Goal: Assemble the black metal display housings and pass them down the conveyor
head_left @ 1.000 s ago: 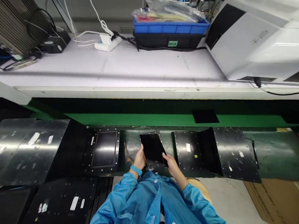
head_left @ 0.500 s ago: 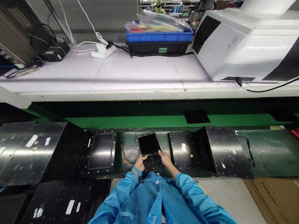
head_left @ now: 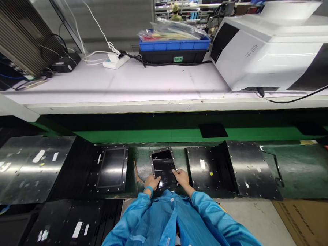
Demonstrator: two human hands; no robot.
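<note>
A glossy black glass panel (head_left: 163,163) lies within the border of a flat black plate (head_left: 161,150) dotted with light round spots, in front of my body. My left hand (head_left: 152,182) grips the panel's near left edge, thumb on top. On the right edge, slightly farther up, my right hand (head_left: 182,177) holds it the same way. The fingers under the edges are hidden. To the left lies a similar framed black plate (head_left: 113,168); to the right, a stack of black plates (head_left: 202,167) with a white label.
More stacked black plates (head_left: 248,166) stand farther right and at far left (head_left: 42,158). A white shelf (head_left: 156,88) crosses above, bearing a blue bin (head_left: 175,45), a white machine (head_left: 262,51) and a power strip (head_left: 115,62). A cardboard box (head_left: 303,222) is at lower right.
The glass panel has gone from lying skewed over the plate to lining up with its border. Both hands have shifted slightly towards my body, and the view has tilted a little upward.
</note>
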